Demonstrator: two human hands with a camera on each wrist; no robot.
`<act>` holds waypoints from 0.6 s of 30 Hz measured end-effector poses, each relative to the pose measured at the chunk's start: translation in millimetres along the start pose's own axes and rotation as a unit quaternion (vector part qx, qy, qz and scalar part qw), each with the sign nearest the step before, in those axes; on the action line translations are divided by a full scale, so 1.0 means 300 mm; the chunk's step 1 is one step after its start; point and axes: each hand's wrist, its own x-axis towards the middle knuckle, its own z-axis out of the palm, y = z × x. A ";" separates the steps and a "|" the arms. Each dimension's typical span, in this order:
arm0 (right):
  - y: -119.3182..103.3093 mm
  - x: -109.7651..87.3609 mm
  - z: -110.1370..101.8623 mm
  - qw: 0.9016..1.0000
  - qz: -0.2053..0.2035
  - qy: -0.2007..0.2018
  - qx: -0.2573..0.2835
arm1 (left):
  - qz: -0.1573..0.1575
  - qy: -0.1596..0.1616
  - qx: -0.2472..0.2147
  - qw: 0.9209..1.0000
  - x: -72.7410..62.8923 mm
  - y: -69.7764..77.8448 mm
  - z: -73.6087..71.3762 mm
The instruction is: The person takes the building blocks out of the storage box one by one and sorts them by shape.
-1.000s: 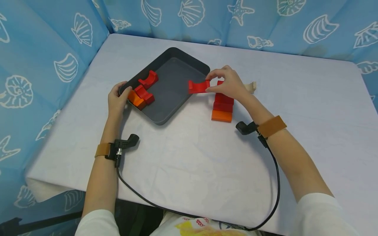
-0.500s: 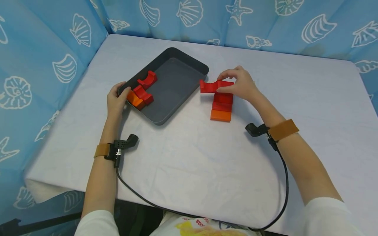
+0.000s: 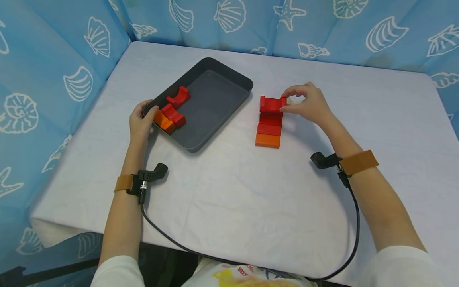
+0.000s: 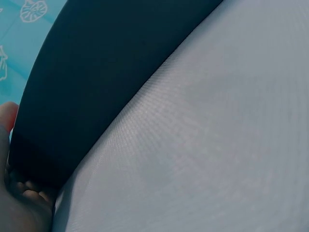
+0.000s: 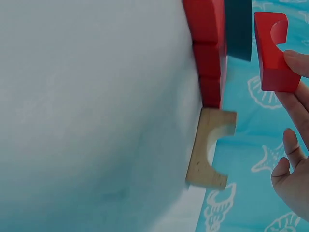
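My right hand [image 3: 308,104] pinches a red arch block [image 3: 271,105] by its right end. In the right wrist view this block [image 5: 271,53] is raised above a row of blocks on the table. The row shows a red block [image 3: 270,118], another red one [image 3: 269,129] and an orange block [image 3: 267,140] nearest me. A plain wood arch block [image 5: 200,164] stands at the row's far end, mostly hidden by my right hand in the head view. My left hand [image 3: 140,121] grips the left corner of a dark grey tray [image 3: 215,131].
Inside the tray's left end lie a red arch block [image 3: 181,95], a second red block [image 3: 174,115] and an orange block [image 3: 164,122]. A black cable [image 3: 193,252] runs between the wrist cameras along the table's front. A blue shell-print curtain [image 3: 330,24] surrounds the white-covered table [image 3: 222,199].
My right hand has moved right with the red arch block, from beside the tray's right edge to over the row's far end. My left hand stays on the tray's corner.
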 end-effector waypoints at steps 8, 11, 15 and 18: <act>0.061 -0.025 -0.023 1.000 0.000 0.008 0.004 | -0.005 -0.001 0.001 1.000 -0.003 0.000 0.001; 0.081 -0.037 -0.032 1.000 -0.005 0.016 0.005 | -0.003 -0.002 -0.007 1.000 -0.003 0.000 0.002; 0.113 -0.051 -0.044 1.000 -0.003 0.021 0.002 | -0.004 -0.001 -0.012 1.000 -0.002 0.001 0.002; 0.139 -0.058 -0.051 1.000 0.003 0.024 0.009 | -0.004 -0.002 -0.013 1.000 -0.002 0.002 0.003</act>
